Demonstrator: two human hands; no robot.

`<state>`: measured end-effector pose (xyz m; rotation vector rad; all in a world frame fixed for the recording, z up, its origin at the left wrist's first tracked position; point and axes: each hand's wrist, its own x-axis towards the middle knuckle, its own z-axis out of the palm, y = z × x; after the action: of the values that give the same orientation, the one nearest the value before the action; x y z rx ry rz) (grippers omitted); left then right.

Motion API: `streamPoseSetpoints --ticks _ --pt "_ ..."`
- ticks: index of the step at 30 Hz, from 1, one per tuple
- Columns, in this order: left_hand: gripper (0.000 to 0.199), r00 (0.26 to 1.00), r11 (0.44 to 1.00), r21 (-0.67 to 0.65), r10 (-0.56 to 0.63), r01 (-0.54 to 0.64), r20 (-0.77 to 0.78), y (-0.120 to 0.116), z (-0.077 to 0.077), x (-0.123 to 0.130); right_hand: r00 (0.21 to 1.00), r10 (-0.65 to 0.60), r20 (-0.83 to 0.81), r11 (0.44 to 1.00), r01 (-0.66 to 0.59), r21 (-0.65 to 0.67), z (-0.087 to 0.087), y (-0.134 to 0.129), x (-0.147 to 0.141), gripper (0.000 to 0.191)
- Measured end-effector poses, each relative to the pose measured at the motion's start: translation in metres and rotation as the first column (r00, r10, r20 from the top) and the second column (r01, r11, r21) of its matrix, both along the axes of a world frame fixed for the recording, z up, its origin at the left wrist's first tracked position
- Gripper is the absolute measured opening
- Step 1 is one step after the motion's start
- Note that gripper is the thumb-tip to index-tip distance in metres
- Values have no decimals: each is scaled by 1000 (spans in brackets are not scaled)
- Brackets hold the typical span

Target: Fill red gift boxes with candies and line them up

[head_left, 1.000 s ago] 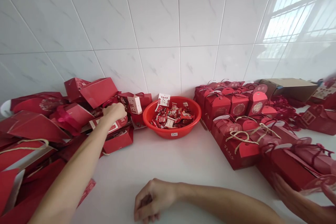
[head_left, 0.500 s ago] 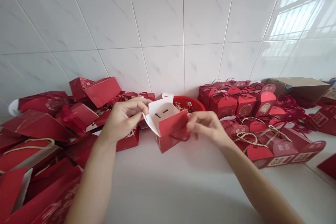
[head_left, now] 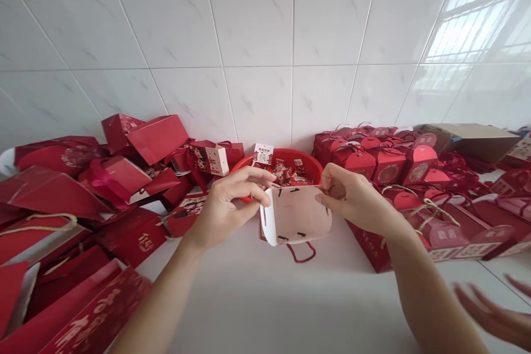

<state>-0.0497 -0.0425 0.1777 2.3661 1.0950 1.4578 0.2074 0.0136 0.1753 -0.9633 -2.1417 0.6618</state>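
Observation:
An open red gift box (head_left: 301, 215) with a pale inside is held up in the middle, its opening facing the camera. Dark cord ends show through slots inside, and a dark red cord loop (head_left: 304, 253) hangs beneath it. My left hand (head_left: 238, 202) pinches the white flap on the box's left side. At the right side, my right hand (head_left: 350, 199) grips the upper edge between thumb and fingers. Just behind the box stands a red basin (head_left: 316, 166) holding small wrapped packets (head_left: 286, 174) and a white printed card (head_left: 263, 154).
Red boxes and bags (head_left: 136, 238) are heaped at the left. Rows of closed red boxes (head_left: 388, 165) stand at the right, with rope-handled boxes (head_left: 448, 227) before them. A cardboard box (head_left: 477, 138) is behind. Another person's hand (head_left: 493, 310) reaches in at the lower right.
The box has moved right and tilted so that its inside faces the camera. My right hand has shifted from the cord to the box's edge. Another person's hand has appeared at the lower right.

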Motion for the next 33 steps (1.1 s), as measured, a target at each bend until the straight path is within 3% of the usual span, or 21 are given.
streamPoseSetpoints --ticks 3,6,10,13,15,19,25,29,33 --pt "26 997 997 -49 -63 61 -49 -2 3 -9 993 107 -56 991 -111 -68 5 1 9 14" --pt "32 983 973 -203 -140 114 -120 -3 5 -15 980 176 -96 978 -184 -93 8 2 9 10" --pt "33 982 934 -355 -104 42 -158 -6 7 -12 982 172 -73 980 -178 -85 6 6 5 11" --pt "22 982 945 -309 52 -108 -184 -11 7 -6 983 168 -79 980 -176 -98 5 8 3 14" --pt "31 971 950 -273 93 -152 -220 -14 6 -4 979 190 -73 974 -197 -111 5 9 4 17" --pt "61 949 945 -275 91 -178 -302 -21 3 -1 970 243 -33 959 -245 -140 5 11 7 19" --pt "72 942 933 -314 63 -173 -331 -30 0 3 955 294 32 937 -282 -208 4 10 14 18" --pt "77 923 886 -437 -25 -159 -385 -25 -3 2 930 348 119 915 -310 -257 1 12 10 23" --pt "79 874 775 -612 -181 -156 -451 -8 -10 -2 878 406 254 885 -309 -349 -13 28 0 25"
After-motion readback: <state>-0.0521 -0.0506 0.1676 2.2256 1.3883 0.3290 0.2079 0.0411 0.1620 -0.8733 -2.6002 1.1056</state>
